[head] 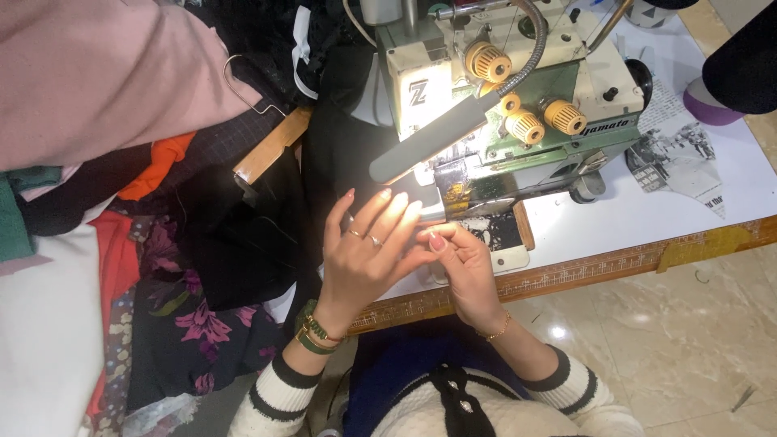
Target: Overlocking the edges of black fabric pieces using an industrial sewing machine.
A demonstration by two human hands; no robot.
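Note:
My left hand (364, 255) is raised in front of the sewing machine (518, 97), fingers spread and lit by its lamp, with rings and a green watch on the wrist. My right hand (463, 263) is curled beside it, its thumb and fingertips pinched together just below the needle area (457, 194). What it pinches is too small to tell. The two hands touch each other. Black fabric (324, 154) lies left of the machine.
A pile of clothes, black, orange, pink and floral (162, 324), covers the left side, with a wooden hanger (271, 146). The white table (647, 218) has a ruler-marked front edge (583, 271). A flexible lamp (437, 137) arches over the machine. Tiled floor at the right.

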